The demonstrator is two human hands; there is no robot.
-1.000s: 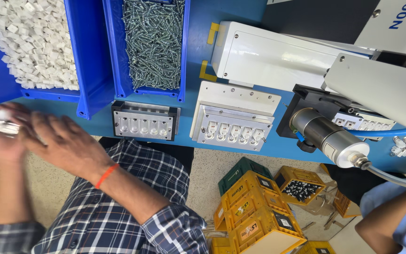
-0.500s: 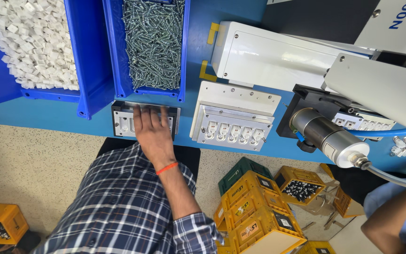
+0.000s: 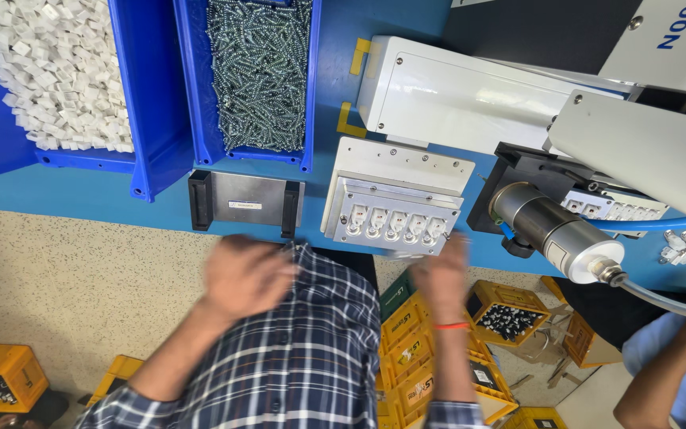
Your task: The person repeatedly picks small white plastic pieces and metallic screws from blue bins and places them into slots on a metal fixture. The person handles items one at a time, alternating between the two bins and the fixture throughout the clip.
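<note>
My left hand [image 3: 244,276] is blurred in motion over my plaid shirt, just below a grey metal plate with black end blocks [image 3: 246,202] on the blue bench. My right hand [image 3: 445,274], with an orange band at the wrist, reaches up to the front edge of a white fixture [image 3: 395,208] that holds a row of several small white parts. Its fingertips lie at or just under that edge. Blur hides whether either hand holds anything.
Two blue bins stand at the back, one with white plastic pieces [image 3: 49,71] and one with metal screws [image 3: 260,75]. A white machine housing [image 3: 470,99] and a steel cylinder with a hose [image 3: 557,234] are at the right. Another person's arm [image 3: 668,357] is at the lower right. Yellow crates [image 3: 414,349] sit on the floor.
My right hand has left the grey plate and moved right to the white fixture. The plate now shows a bare grey face instead of white parts. My left hand has come into view below it.
</note>
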